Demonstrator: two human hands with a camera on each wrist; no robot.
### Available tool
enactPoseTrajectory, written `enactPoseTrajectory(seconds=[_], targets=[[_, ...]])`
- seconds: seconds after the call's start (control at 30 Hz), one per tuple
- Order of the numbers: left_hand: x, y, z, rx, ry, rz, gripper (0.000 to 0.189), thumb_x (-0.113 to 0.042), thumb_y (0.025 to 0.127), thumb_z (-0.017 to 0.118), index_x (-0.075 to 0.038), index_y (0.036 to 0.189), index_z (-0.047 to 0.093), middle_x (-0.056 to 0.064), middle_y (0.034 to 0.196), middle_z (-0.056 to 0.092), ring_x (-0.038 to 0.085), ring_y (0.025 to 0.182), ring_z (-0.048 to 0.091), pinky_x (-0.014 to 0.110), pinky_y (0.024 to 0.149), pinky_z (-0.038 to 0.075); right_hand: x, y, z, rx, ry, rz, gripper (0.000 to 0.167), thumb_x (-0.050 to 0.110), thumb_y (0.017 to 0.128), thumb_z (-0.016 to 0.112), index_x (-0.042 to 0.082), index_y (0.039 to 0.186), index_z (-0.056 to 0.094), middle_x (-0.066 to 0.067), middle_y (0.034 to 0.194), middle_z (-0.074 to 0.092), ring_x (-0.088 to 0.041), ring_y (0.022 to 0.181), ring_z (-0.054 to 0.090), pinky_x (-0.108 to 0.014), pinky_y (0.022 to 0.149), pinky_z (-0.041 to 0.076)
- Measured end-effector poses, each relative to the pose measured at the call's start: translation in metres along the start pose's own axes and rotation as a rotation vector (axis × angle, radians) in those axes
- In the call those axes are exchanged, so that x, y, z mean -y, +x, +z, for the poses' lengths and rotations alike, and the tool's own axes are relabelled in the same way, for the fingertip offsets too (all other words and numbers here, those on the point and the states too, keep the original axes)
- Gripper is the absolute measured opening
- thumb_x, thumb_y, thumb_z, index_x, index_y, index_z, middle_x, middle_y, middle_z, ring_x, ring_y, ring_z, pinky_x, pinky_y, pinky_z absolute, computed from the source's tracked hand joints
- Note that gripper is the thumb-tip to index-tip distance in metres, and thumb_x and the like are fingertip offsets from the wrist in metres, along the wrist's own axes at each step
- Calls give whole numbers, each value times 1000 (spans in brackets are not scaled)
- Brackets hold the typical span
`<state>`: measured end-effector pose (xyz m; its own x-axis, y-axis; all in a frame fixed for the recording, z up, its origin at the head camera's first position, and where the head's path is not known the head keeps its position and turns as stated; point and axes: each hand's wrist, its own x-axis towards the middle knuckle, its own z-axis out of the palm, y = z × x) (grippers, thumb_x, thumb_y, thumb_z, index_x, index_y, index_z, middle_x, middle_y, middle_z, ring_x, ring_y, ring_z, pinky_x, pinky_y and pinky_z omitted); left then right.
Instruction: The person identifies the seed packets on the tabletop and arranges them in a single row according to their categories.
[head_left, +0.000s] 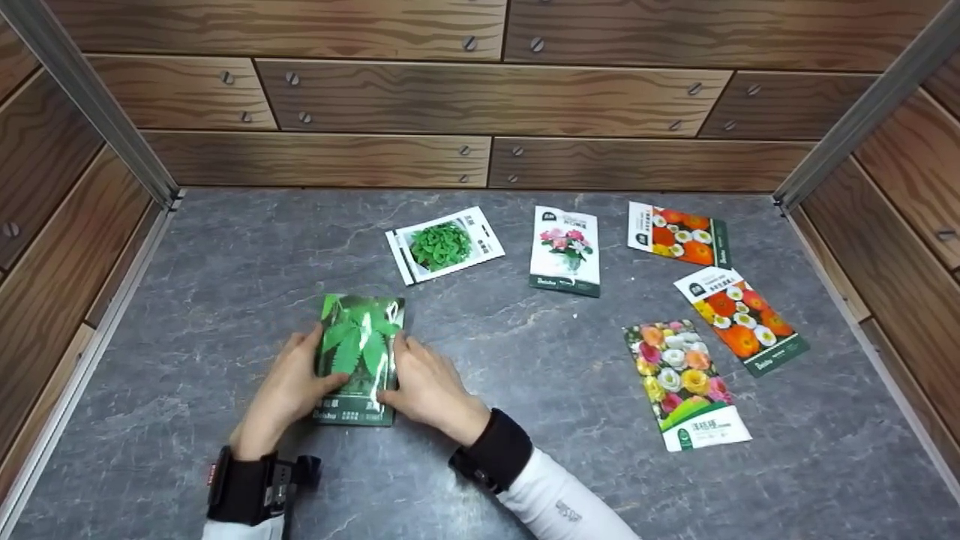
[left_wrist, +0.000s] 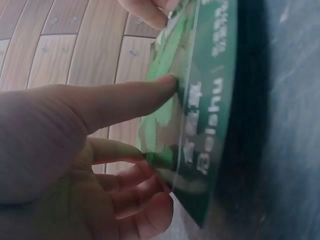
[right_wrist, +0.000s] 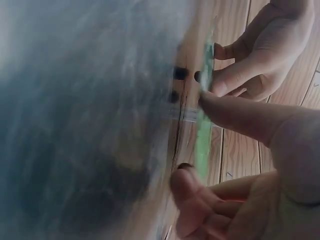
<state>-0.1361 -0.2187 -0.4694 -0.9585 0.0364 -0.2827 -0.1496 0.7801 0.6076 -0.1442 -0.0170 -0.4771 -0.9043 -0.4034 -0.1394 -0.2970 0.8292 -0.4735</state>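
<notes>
A green seed packet (head_left: 360,352) with a leaf picture and a dark green lower band is held upright-facing at the left front of the table. My left hand (head_left: 289,386) grips its left edge; in the left wrist view the thumb (left_wrist: 130,100) lies on the printed face and the other fingers curl behind. On the opposite edge my right hand (head_left: 431,386) pinches the packet, its thumb (right_wrist: 240,112) on the front. Seen edge-on in the right wrist view, the packet (right_wrist: 204,145) is thin, with the left hand (right_wrist: 265,60) beyond it.
Behind lie a white packet with leafy greens (head_left: 441,246) and one with pink flowers (head_left: 565,251). To the right are two orange-flower packets (head_left: 679,234) and a multicoloured flower packet (head_left: 686,386). Wood-patterned walls (head_left: 480,97) enclose the grey table (head_left: 525,360) at the back and sides.
</notes>
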Motion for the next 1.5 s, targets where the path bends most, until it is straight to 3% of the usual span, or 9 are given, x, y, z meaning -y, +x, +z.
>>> enactPoseTrajectory(seconds=[0.07,0.23,0.33,0.47,0.57,0.7,0.9,1.17,1.5], targets=[[-1,0,4,-15,19,12,93,-19,94,77,9,163,21,42,160,32,60,145,40,71,121,35,0,0,1,12,-38,3,97,34,87,86,-7,159,35,-26,155,53,-39,129,65,-50,106,59],[-2,-2,11,-87,101,54,90,-16,93,79,9,161,27,38,149,45,56,135,51,68,112,47,-1,-1,2,18,-116,-22,93,36,87,85,-5,157,40,-24,152,54,-35,131,62,-46,104,60],[-2,-3,13,-112,157,109,83,-14,91,80,3,160,37,35,156,42,55,140,48,71,110,47,-3,-2,2,11,-189,-87,87,39,87,85,-1,155,47,-22,152,54,-32,133,59,-43,104,61],[-2,-4,13,-51,206,180,73,-19,92,79,-1,155,48,30,169,30,56,150,38,74,116,39,-8,-6,-1,74,-283,-173,89,51,88,81,3,155,48,-21,163,45,-33,146,52,-47,115,55],[0,-4,12,-1,214,198,74,-28,92,81,0,154,49,30,169,29,57,150,39,73,119,37,-9,-10,-4,161,-312,-185,98,59,88,78,4,160,41,-21,171,33,-35,156,41,-52,124,45],[2,-3,10,14,207,195,81,-31,90,83,2,155,47,31,169,28,57,149,39,73,120,36,-7,-11,-5,211,-322,-173,100,61,90,74,5,163,36,-21,174,25,-35,162,31,-53,130,36],[11,-1,5,20,192,184,82,-30,90,83,3,155,45,30,170,27,57,149,38,73,120,35,-1,-6,2,223,-346,-181,93,62,96,66,6,164,34,-20,175,24,-33,164,28,-50,132,33],[23,-3,1,56,147,169,81,-29,93,80,4,157,42,28,172,25,56,152,34,73,121,34,0,-4,6,226,-360,-212,88,60,98,64,8,164,36,-18,175,25,-31,163,30,-49,132,34],[23,0,-4,62,142,154,81,-29,94,79,3,158,41,27,173,23,56,153,32,73,121,33,1,-1,8,225,-367,-202,86,60,100,62,12,165,33,-13,177,22,-27,165,25,-49,131,35]])
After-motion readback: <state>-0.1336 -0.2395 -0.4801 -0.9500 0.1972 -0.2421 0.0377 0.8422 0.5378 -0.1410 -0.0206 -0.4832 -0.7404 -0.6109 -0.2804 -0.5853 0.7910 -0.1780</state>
